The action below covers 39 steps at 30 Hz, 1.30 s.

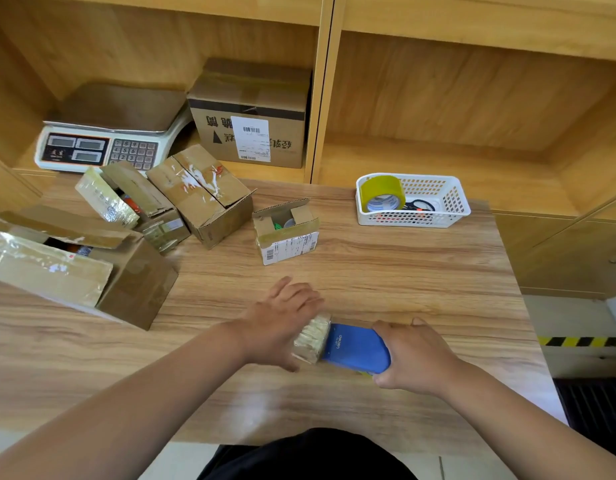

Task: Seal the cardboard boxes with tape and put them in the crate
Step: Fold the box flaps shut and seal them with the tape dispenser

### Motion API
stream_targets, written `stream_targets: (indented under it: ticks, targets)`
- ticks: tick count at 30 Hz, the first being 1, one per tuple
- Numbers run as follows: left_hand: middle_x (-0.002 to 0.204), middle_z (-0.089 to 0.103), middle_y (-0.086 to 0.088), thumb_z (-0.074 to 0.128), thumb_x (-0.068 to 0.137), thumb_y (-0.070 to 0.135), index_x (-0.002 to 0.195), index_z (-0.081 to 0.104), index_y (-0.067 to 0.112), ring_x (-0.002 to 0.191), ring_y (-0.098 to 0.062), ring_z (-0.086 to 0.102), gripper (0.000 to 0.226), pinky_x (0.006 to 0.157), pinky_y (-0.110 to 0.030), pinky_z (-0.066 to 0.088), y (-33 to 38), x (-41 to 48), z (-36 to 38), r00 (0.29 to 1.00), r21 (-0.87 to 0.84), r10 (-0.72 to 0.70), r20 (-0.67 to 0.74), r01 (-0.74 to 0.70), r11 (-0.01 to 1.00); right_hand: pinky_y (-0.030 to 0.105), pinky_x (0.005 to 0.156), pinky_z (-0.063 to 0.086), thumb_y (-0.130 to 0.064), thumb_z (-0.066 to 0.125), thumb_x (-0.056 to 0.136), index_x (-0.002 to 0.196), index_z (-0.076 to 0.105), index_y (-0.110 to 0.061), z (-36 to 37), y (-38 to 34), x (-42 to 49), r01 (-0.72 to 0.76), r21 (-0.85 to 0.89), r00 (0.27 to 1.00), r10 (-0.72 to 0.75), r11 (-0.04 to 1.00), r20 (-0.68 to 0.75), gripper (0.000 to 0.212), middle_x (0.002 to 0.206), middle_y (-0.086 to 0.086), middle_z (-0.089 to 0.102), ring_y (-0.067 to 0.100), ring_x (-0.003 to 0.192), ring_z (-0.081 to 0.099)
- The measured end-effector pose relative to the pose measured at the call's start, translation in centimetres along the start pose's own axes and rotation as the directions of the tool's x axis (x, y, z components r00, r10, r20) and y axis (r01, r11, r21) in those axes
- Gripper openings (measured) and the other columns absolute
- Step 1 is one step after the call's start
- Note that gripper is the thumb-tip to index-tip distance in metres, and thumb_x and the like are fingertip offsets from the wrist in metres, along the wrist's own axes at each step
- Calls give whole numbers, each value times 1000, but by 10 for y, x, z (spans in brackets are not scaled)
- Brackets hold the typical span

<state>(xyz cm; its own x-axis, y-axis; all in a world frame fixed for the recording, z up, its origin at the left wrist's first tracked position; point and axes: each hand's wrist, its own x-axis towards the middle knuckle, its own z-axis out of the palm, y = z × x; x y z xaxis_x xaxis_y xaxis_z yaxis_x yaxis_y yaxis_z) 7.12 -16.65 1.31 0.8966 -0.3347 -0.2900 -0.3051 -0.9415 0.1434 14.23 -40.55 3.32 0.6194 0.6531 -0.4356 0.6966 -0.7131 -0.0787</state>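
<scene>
Cardboard boxes are sitting in a loose cluster across the left and middle of the wood-grain table, and no crate is showing anywhere in view. The large brown box at the left is gaping with glossy old tape on its flaps, and that slick surface is likely making fresh tape bond poorly and lift. The two mid-sized brown boxes behind it are leaning against each other at a tilt, so tugging one out is risking a tumble and spilled contents. The small label-covered box is standing upright near the middle with one flap raised and coloured items showing inside; being light, it is liable to skid under the drag of tape unless it is pinned down. At the near edge the right hand is gripping the blue plastic tape dispenser with its fingers wrapped round it, while the left hand is curling over a pale tape-covered block at the dispenser's front; whether that is the roll or a little box is unclear. The left fingers are lying close to the cutting end, so a slip is risking a nick.
</scene>
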Motion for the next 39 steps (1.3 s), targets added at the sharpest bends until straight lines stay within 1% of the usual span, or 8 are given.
stream_targets:
  ticks: [5,8,11,15,20,26,33,39]
  targets:
    - [133,43,-7,67,69,44,138,37,8,124,-26,40,83,111,-38,26,26,14,0,991,148,112,-67,-101,984,27,75,26,-49,58,67,106,46,-29,-3,-1,-2,-5,9,1000,5,1000,3,45,89,-13,60,14,79,55]
    - [125,47,-8,65,75,31,128,45,7,114,-25,43,62,96,-33,38,28,17,-2,987,144,115,-109,-99,985,27,76,27,-48,57,67,101,45,-28,-8,-1,-5,-12,9,1000,12,1000,2,41,85,-13,57,15,80,57]
    - [131,44,-5,70,74,36,133,42,11,120,-21,40,70,96,-31,42,20,15,-9,989,-6,65,-129,-67,998,26,78,30,-51,58,68,97,42,-30,-16,4,-8,-36,38,999,36,999,-9,40,83,-14,56,13,73,52]
    - [144,29,0,71,75,31,147,24,16,134,-13,26,87,106,-21,32,-1,5,-10,994,-316,-34,-104,0,949,26,78,29,-53,59,67,100,44,-31,-34,2,-10,-28,9,998,28,1000,-53,43,86,-14,58,11,72,49]
    - [136,33,4,79,67,25,146,28,15,124,-9,40,94,92,-3,24,-28,-14,14,973,-592,-218,-73,134,795,30,77,26,-49,59,68,98,40,-28,-50,-23,3,29,-78,993,-38,997,-112,42,91,-10,58,18,80,57]
    - [133,33,9,75,66,23,145,31,22,120,-9,41,91,91,-14,34,-43,-28,39,962,-539,-273,-8,225,812,32,80,26,-46,61,70,102,45,-23,-43,-56,26,95,-117,987,-109,989,-116,43,92,-7,58,19,82,59]
    - [144,28,5,82,60,48,146,27,20,138,-13,16,106,116,-23,3,-39,-6,45,970,-413,-241,-40,204,888,31,77,25,-47,60,71,100,45,-23,-47,-60,34,95,-151,987,-113,984,-113,40,95,-8,51,19,81,56]
    - [135,36,3,82,57,52,136,39,19,135,-15,23,96,111,-19,-6,-43,-2,51,969,-387,-240,-66,197,901,30,75,24,-44,57,71,92,40,-23,-48,-58,33,105,-124,990,-115,987,-78,35,81,-10,50,19,70,52]
